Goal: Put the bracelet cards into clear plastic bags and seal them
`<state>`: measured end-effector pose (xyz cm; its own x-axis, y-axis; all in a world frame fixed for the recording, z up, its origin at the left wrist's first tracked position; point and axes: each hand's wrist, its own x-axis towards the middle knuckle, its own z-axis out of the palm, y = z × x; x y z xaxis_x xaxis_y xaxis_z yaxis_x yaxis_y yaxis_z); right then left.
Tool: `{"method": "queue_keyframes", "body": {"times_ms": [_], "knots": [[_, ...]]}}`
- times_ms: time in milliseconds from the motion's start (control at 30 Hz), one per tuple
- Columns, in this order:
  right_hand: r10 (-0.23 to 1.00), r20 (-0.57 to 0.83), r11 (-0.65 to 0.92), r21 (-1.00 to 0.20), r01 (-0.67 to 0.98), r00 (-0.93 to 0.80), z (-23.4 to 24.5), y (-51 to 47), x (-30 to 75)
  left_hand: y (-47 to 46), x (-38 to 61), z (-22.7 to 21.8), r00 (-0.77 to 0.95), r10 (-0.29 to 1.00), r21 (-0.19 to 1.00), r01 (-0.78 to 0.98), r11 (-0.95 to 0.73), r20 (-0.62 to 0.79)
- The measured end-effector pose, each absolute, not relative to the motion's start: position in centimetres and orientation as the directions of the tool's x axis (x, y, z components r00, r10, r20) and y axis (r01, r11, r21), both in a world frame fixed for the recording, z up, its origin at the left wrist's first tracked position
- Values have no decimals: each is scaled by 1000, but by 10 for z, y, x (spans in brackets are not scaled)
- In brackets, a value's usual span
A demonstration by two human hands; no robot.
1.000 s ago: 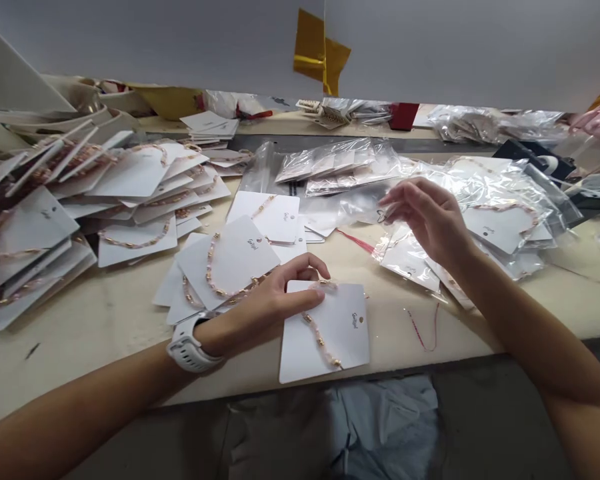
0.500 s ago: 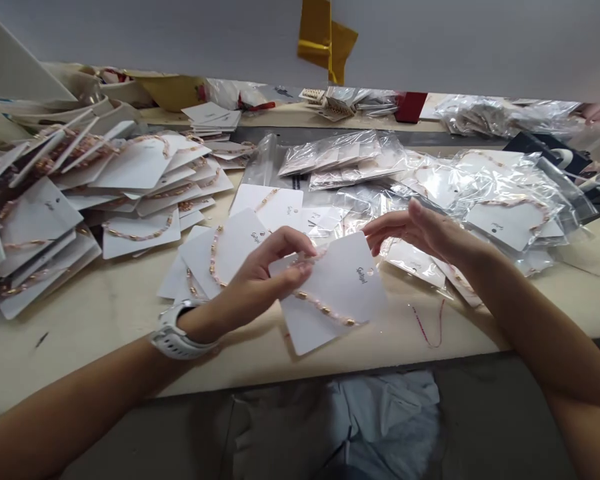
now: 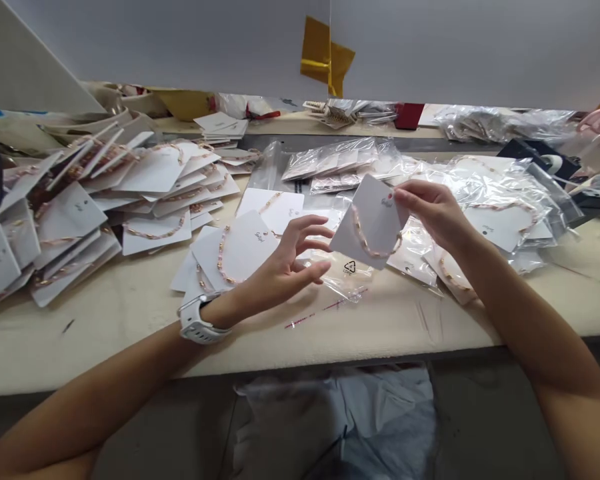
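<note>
My right hand (image 3: 430, 210) pinches the upper right corner of a white jewelry card (image 3: 375, 210), which it holds raised and tilted above the table. A beaded bracelet (image 3: 364, 241) in pink and gold hangs in a curve across that card. Just left of the card, my left hand (image 3: 300, 257) has its fingers spread with nothing in them. Beneath and beyond the left hand lie more white cards with bracelets (image 3: 245, 250). A clear plastic bag (image 3: 347, 277) with a printed recycling mark lies flat below the held card.
Stacked bracelet cards (image 3: 150, 173) cover the left of the table (image 3: 145, 340). Clear bags with cards inside (image 3: 500, 207) are heaped at the right, others (image 3: 330, 160) at the back. Thin red strips (image 3: 325, 311) lie near the front. A grey panel (image 3: 205, 47) overhangs the back.
The bracelet card has passed from my left hand to my right and moved up and right. My left hand has let go and opened. The bag beneath has come into sight.
</note>
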<state>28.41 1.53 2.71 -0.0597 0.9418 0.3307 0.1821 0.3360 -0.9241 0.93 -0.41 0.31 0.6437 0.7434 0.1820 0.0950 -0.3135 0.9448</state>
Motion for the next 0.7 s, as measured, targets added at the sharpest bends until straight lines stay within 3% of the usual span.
{"method": "queue_keyframes", "body": {"times_ms": [100,200,267,333,567,700], "knots": [[895,399,347,-904,249,201,24,27,295,11,23,11,570,798,839,325,-437,195],[806,374,278,-924,264,459,19,38,307,42,48,21,568,813,640,578,-506,130],[744,359,255,-932,256,564,17,44,315,67,68,27,588,807,475,697,-537,49],[708,367,261,-930,260,603,16,46,320,90,86,30,569,822,420,754,-505,-33],[703,419,310,-908,282,575,15,46,328,132,110,21,545,836,549,720,-424,-70],[732,432,305,-900,313,528,7,52,340,125,99,27,636,768,863,428,-269,-76]]}}
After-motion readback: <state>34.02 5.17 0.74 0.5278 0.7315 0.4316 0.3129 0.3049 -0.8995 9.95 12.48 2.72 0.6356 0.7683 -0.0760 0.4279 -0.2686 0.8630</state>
